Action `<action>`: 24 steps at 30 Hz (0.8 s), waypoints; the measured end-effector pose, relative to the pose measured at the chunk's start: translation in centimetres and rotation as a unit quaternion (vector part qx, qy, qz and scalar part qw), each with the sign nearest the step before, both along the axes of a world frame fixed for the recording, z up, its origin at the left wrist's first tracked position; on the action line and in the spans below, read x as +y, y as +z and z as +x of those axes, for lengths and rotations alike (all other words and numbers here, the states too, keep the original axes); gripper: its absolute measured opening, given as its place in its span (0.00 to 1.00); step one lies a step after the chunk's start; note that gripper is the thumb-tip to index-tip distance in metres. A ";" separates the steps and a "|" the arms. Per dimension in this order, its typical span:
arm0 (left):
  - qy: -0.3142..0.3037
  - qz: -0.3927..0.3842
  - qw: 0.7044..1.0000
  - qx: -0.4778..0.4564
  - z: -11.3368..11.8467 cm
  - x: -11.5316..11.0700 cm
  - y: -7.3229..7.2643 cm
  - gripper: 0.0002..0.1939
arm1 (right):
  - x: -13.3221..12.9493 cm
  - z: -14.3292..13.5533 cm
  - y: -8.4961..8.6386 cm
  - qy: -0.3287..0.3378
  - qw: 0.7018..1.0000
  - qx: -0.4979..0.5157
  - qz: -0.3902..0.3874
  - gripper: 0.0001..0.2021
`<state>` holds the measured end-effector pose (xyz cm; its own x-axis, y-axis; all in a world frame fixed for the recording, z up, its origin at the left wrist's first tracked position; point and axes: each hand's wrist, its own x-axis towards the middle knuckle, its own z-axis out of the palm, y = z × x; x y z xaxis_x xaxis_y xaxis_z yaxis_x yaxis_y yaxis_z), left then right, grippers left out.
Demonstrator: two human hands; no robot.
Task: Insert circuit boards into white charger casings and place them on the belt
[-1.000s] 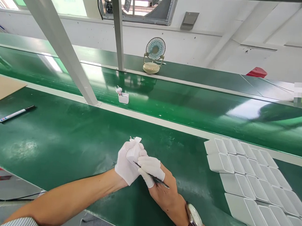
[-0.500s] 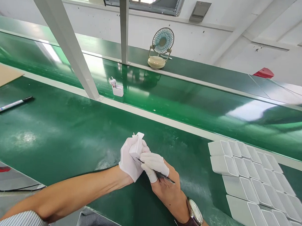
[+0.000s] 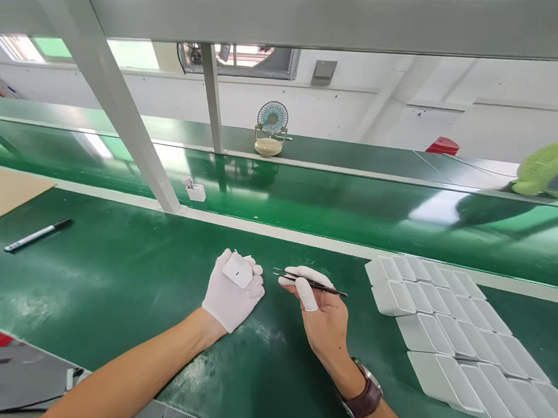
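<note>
White cloth covered the left hand, which was closed around a small white case, its flat face with a short dark mark turned upward. The right hand, apart from the left but near it, pinched dark tweezers, the tips slightly parted, aimed at the case and touching nothing. For good work, the case seemed best held firmly in the left palm without squeezing its walls; any touch of the tips was best kept light, so as not to scratch the face. Steady wrists near the green surface would likely have helped. Right of the hands, open white boxes lay in rows. Well to the left of the hands lay a pen; any print on its barrel was too small to read, and no brand showed on the case or tweezers.
</note>
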<state>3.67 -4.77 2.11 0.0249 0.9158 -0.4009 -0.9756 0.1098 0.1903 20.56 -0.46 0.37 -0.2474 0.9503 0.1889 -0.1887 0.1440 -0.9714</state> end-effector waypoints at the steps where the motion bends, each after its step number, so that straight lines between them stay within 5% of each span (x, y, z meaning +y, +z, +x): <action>1: 0.007 -0.003 1.000 -0.004 -0.1 0.1 0.1 0.20 | 0.2 0.0 -0.2 0.003 1.000 -0.002 -0.015 0.14; 12: 0.001 -0.004 1.000 0.002 0.0 0.2 -0.2 0.22 | -0.2 -0.3 0.3 0.024 1.000 -0.009 0.007 0.11; 17: -0.003 -0.042 0.999 0.031 0.3 0.2 -0.3 0.18 | -1.2 0.0 0.4 0.048 0.985 -0.091 0.138 0.07; 24: -0.008 -0.038 0.999 0.014 0.5 0.1 -0.6 0.12 | -2.0 -0.4 -0.1 0.092 0.952 -0.085 0.281 0.16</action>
<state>4.19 -4.65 1.53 0.0280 0.8821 -0.4702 -0.9681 0.1411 0.2071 20.18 -2.48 0.29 -0.4724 0.6488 0.5965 -0.1079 0.6291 -0.7698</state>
